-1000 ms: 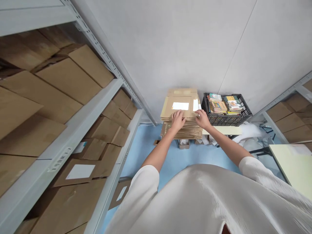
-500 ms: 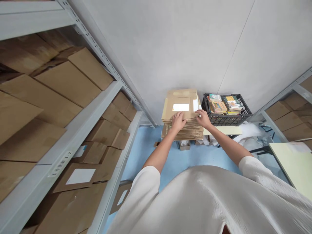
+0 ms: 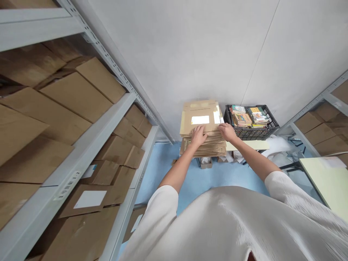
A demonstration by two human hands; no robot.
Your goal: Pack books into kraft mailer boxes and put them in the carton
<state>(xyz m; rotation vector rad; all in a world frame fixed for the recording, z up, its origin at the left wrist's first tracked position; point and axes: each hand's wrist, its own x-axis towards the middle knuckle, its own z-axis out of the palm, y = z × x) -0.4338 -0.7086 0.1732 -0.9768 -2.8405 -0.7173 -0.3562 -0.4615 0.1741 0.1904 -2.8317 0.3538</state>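
A thick stack of flattened cardboard boxes (image 3: pixel 187 125) stands against the wall, its layers slightly uneven along the front. On the top box is a white label (image 3: pixel 200 120), with another white label (image 3: pixel 216 117) near its right edge. My left hand (image 3: pixel 199 136) lies on the front edge of the top box, fingers stretched forward just below the first label. At the right front corner, my right hand (image 3: pixel 227 132) has its fingers bent over the cardboard edge; its thumb is mostly hidden.
Right of the stack, a black plastic crate (image 3: pixel 250 133) of books sits on a pale table (image 3: pixel 250 145). Metal shelving (image 3: pixel 108 125) full of cardboard boxes runs along my left. Another pale table (image 3: pixel 323 177) is at the right, near white wrapping material (image 3: pixel 280 145) and more shelving (image 3: pixel 312 134).
My right hand's fingers have shifted from a raised pinch near the corner to bending over the edge. The left hand stays on the front edge. The view has shifted slightly.
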